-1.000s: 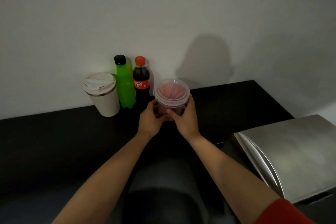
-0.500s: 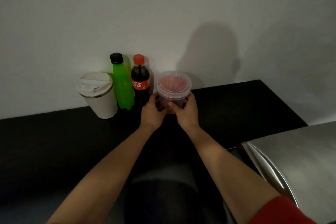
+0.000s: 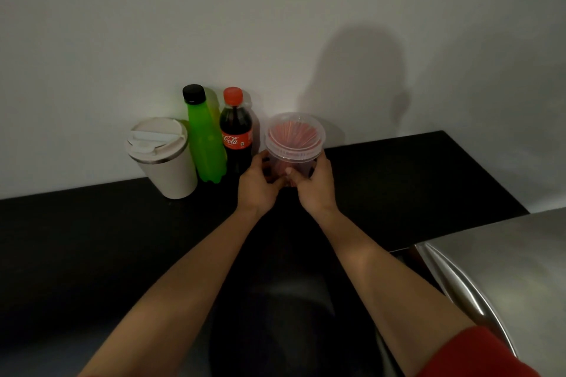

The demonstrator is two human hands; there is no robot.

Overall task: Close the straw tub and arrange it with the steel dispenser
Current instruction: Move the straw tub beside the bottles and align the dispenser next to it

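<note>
Left hand (image 3: pixel 257 187) and right hand (image 3: pixel 315 190) curl their fingers round the lidded straw tub (image 3: pixel 294 144), steadying it upright beside the cola bottle (image 3: pixel 236 131) on the table (image 3: pixel 398 180).

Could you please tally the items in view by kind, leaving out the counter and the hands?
bottles: 2, the green bottle and the cola bottle
lidded cup: 1
straw tub: 1
steel dispenser: 1
Total: 5
</note>
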